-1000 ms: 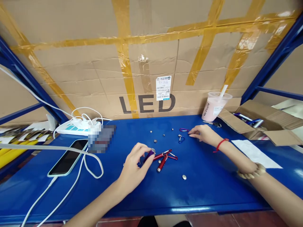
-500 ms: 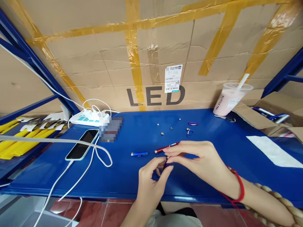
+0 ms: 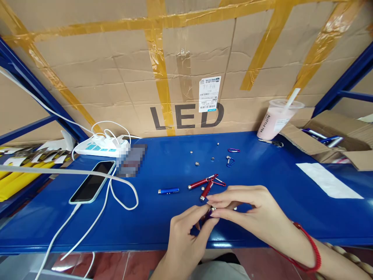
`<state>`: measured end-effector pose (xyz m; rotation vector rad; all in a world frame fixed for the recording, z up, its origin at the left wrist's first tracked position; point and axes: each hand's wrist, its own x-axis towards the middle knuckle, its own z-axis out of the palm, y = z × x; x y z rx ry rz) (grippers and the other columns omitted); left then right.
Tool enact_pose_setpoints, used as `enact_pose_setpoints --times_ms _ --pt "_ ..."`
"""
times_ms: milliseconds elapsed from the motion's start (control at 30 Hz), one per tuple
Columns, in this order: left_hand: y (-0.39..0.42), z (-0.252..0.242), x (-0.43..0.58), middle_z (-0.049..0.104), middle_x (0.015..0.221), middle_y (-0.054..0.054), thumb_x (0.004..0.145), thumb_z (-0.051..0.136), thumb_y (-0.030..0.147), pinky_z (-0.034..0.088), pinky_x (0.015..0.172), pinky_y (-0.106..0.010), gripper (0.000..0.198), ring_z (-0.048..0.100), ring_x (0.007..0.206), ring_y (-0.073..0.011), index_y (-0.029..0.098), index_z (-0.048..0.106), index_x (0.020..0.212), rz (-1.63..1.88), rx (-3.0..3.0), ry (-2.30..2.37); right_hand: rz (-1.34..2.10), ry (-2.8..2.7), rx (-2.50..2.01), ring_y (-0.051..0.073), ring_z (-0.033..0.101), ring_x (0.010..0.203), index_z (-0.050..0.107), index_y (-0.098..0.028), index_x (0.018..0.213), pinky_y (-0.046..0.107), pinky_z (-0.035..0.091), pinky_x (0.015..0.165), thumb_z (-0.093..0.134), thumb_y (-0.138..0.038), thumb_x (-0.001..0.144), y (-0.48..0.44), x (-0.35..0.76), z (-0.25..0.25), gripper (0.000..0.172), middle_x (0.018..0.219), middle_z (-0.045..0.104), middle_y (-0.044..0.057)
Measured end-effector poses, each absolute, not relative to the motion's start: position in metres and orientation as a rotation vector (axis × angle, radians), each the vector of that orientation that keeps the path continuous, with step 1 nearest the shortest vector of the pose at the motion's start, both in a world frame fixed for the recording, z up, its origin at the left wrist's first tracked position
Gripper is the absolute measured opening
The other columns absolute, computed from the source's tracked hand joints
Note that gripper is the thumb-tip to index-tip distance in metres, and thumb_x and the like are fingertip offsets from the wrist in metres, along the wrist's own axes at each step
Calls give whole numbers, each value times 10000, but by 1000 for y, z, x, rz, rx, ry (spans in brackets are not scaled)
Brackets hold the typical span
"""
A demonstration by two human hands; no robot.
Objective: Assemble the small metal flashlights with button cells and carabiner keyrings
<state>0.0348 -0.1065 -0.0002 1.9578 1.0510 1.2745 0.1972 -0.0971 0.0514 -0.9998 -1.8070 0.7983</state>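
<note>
My left hand (image 3: 190, 233) is closed around a small purple mini flashlight (image 3: 208, 214), which the fingers mostly hide. The fingertips of my right hand (image 3: 244, 204) pinch a small silver piece (image 3: 213, 209) at the flashlight's upper end; whether it is joined to the body I cannot tell. Just beyond my hands lie two red mini flashlights (image 3: 198, 184) with red carabiner clips (image 3: 219, 182), and a small silver button cell (image 3: 203, 188) is between them. A blue mini flashlight (image 3: 168, 191) rests to their left.
Several small metal parts (image 3: 197, 163), a purple carabiner (image 3: 233, 150) and a blue carabiner (image 3: 230, 161) lie farther back. A phone (image 3: 93, 182) with cables and a power strip (image 3: 99, 147) are left. A drink cup (image 3: 274, 120), white paper (image 3: 328, 181) and an open carton (image 3: 344, 134) stand right.
Both hands have moved nearer the shelf's front edge, still together on the purple flashlight. The second red flashlight and its clip now show. The view has shifted slightly.
</note>
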Motion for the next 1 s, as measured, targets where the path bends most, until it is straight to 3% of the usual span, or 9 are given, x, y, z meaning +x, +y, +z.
enact_pose_setpoints --times_ms 667,867,1000 --pt "-87 2 28 690 662 -50 833 584 225 484 487 -207 183 566 494 -119 127 723 899 1328 2004 1120 509 -2052 -993 117 684 713 704 -211 985 152 565 557 579 -171 833 -86 192 56 201 901 725 18" --pt "-85 7 25 714 724 -49 830 591 211 467 470 -205 164 576 518 -124 143 724 898 1346 2070 1104 338 -2260 -971 159 657 918 605 -242 1164 279 562 798 536 -210 876 -85 195 55 298 1050 689 30" --pt "-87 3 27 718 723 -44 830 598 222 473 471 -207 157 594 523 -130 151 723 892 1301 2077 1099 250 -2312 -966 160 637 946 617 -249 1142 275 556 784 488 -176 896 -85 199 54 288 1040 689 35"
